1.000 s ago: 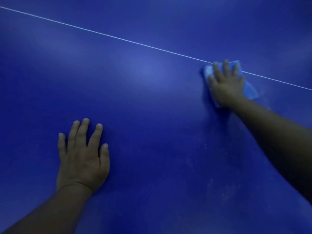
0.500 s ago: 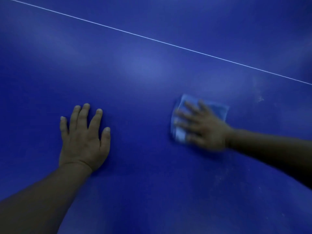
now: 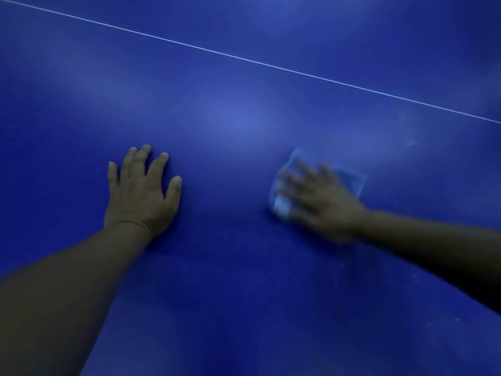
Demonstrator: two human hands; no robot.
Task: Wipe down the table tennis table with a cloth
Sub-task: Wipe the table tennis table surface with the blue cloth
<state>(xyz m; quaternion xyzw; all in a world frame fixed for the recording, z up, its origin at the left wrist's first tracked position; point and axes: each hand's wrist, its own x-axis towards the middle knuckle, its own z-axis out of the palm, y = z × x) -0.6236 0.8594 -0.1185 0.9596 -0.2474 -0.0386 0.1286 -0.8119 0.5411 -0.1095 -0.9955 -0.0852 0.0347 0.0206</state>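
Observation:
The blue table tennis table [image 3: 244, 280] fills the whole view. A light blue cloth [image 3: 282, 204] lies flat on it right of centre. My right hand [image 3: 322, 199] presses down on the cloth with straight spread fingers pointing left; the hand is blurred by motion and covers most of the cloth. My left hand [image 3: 141, 191] rests flat on the bare table left of centre, fingers spread and pointing away from me. About a hand's width of table separates the two hands.
A thin white line [image 3: 244, 59] runs across the table from upper left to right, beyond both hands. Faint pale specks and smudges [image 3: 412, 142] mark the surface to the right of and below the cloth.
My right hand has slid the cloth from the white line down and left toward me. Since half a second ago it has barely shifted. My left hand stays planted on the table.

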